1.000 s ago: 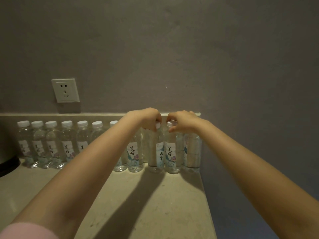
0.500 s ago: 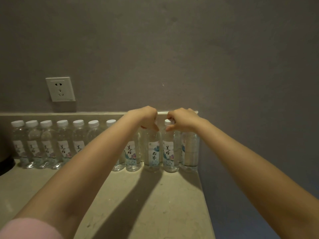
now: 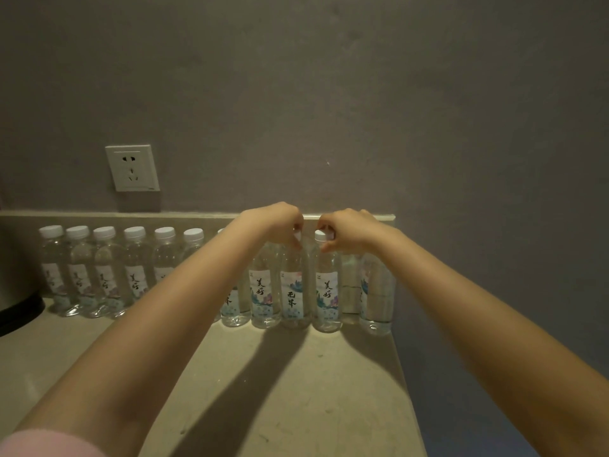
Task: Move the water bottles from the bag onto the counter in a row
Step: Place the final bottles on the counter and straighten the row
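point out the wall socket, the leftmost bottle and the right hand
wall socket [image 3: 132,168], head view, middle of faceplate
leftmost bottle [image 3: 52,275], head view, its label
right hand [image 3: 349,231], head view, back of hand

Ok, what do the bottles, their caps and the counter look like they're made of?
Bottles: clear glossy plastic, probably; the wall shows through them and they glint. Caps: white opaque plastic, matte. Counter: smooth beige stone or a stone-look composite, faintly mottled with a soft sheen; can't tell which.

Dim; light prob. from behind; soft shadows.
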`<state>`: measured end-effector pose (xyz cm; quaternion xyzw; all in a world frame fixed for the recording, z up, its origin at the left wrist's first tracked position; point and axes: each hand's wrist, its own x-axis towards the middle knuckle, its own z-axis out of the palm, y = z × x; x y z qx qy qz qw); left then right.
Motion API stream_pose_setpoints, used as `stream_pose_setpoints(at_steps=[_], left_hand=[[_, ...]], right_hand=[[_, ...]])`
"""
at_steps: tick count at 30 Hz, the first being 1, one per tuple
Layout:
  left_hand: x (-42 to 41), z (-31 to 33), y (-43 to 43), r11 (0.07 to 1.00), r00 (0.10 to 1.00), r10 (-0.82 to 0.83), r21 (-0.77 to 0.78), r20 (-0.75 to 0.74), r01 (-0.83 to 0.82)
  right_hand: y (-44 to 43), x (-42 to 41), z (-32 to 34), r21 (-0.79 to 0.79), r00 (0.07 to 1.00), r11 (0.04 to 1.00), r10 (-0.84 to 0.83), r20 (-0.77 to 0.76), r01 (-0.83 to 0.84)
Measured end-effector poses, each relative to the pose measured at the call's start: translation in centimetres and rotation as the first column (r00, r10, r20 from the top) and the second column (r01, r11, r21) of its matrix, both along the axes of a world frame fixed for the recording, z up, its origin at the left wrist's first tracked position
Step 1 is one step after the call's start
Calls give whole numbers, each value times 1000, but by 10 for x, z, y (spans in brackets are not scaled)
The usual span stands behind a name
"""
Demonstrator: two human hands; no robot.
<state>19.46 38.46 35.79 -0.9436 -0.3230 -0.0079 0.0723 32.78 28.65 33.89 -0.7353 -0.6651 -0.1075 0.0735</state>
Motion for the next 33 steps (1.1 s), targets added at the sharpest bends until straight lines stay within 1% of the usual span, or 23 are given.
stream_pose_setpoints(at_steps=[6, 10, 12, 16, 19, 22, 25, 27, 28, 31, 33], left_hand=[[-2, -3, -4, 999, 999, -40, 7, 24, 40], [-6, -6, -5, 999, 998, -52, -2, 46, 52], [-9, -9, -6, 999, 996, -54, 12, 75, 53], [-13, -16, -8, 999, 987, -48, 2, 151, 48], [-15, -9, -8, 997, 961, -74, -15, 266, 81], [-6, 10, -16, 992, 897, -123, 15, 425, 129], [15, 22, -33, 987, 843, -161, 61, 514, 151], [29, 22, -44, 986, 843, -166, 66, 512, 154], [35, 21, -48, 987, 859, -157, 55, 487, 149], [46, 9, -49, 995, 932, -92, 8, 350, 95], [47, 3, -47, 998, 957, -52, -13, 286, 59]], right_hand=[[-4, 3, -4, 25, 1000, 999, -26, 1, 26], [-6, 5, -9, 46, 998, 999, -14, -67, 17], [-7, 6, -14, 74, 996, 997, -14, -92, 21], [-12, 7, -19, 138, 997, 990, -14, -79, 25], [-21, 9, -7, 185, 994, 982, -9, -106, 29], [-36, 18, 11, 258, 993, 964, -40, -110, 67], [-55, 36, 23, 292, 982, 946, -94, -164, 140], [-65, 45, 24, 299, 970, 935, -133, -204, 191], [-69, 49, 22, 287, 966, 933, -161, -203, 216], [-74, 54, 9, 165, 961, 952, -234, -146, 257], [-71, 52, 0, 102, 961, 959, -256, -102, 266]])
